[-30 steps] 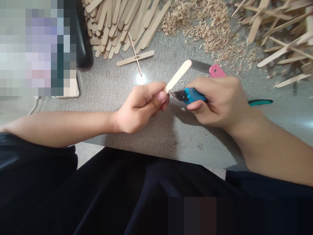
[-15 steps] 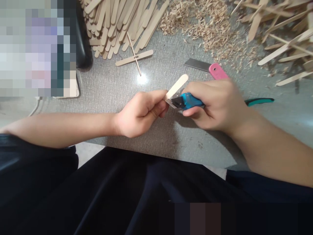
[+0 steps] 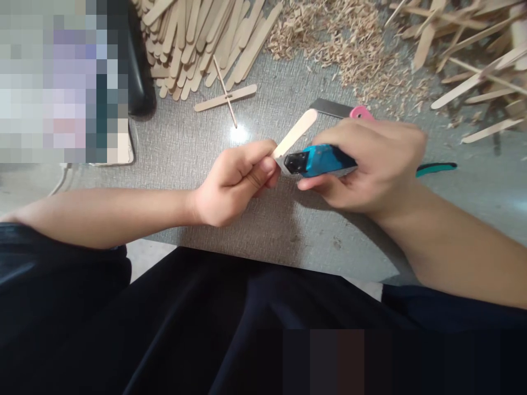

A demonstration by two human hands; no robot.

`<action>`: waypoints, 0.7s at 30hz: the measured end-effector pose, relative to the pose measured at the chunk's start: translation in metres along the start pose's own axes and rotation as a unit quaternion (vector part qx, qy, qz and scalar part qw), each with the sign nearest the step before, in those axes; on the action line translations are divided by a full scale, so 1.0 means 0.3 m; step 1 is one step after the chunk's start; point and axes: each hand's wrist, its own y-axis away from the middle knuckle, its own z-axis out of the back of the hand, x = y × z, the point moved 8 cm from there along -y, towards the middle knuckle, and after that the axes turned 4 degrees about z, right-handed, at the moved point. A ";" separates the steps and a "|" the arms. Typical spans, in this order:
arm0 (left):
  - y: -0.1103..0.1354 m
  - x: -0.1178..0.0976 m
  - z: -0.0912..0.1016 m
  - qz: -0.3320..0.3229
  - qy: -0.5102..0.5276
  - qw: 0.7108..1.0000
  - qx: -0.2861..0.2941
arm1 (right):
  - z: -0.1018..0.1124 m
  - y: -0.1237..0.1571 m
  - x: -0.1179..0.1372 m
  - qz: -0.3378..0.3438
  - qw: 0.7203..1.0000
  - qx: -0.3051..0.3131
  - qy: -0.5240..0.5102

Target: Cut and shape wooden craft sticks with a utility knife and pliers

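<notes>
My left hand (image 3: 234, 184) is closed around the lower end of a flat wooden stick (image 3: 296, 132), which points up and to the right above the grey table (image 3: 185, 148). My right hand (image 3: 370, 164) grips a blue utility knife (image 3: 319, 160). The knife's dark nose and short blade touch the stick's edge right beside my left thumb. Both hands hover over the middle of the table, just in front of my dark-clothed lap.
A heap of wooden sticks (image 3: 197, 38) lies at the back, with a crossed pair of sticks (image 3: 226, 97) in front of it. Wood shavings (image 3: 341, 38) spread at the back centre. Cut sticks (image 3: 473, 55) pile at the right. A pink-handled blade (image 3: 341, 110) and teal-handled tool (image 3: 436, 167) lie behind my right hand.
The stick dipped lower half a second ago and has risen again. My right hand has rolled the knife so more of its blue body shows, with the blade still at the stick near my left thumb.
</notes>
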 end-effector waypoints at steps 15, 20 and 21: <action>0.009 0.021 0.005 0.021 0.030 0.999 -0.026 | 0.027 -0.012 -0.007 0.007 0.999 -0.042 0.024; -0.002 0.027 0.008 0.052 0.012 0.998 -0.029 | 0.023 -0.011 -0.008 -0.008 0.999 -0.021 -0.028; -0.002 0.028 0.009 0.054 0.011 0.998 -0.030 | 0.017 -0.012 -0.006 -0.006 0.999 -0.007 -0.036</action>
